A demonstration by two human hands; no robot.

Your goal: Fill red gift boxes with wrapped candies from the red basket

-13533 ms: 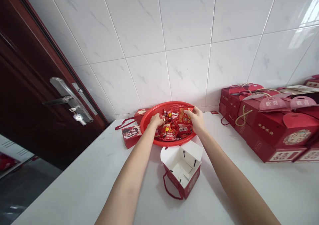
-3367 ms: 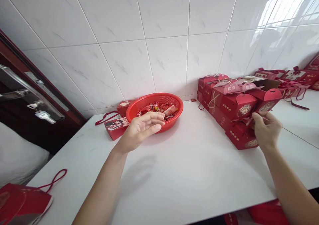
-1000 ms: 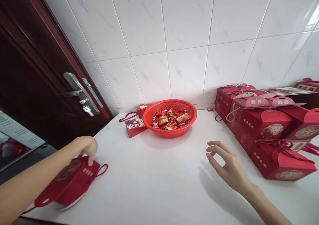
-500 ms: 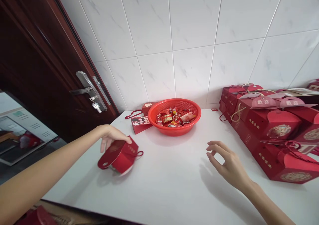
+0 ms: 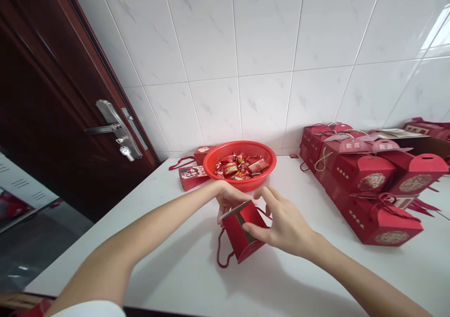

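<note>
Now my left hand grips the red box, slanting lengthwise toward me, opening facing my half-curled, ungripping right hand.

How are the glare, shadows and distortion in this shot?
Head view: bright window-like glare on the wall tiles, upper right; soft shadows on the white tabletop under both arms; apparent wide-angle stretching towards the edges; fine candy print too small to read.
</note>
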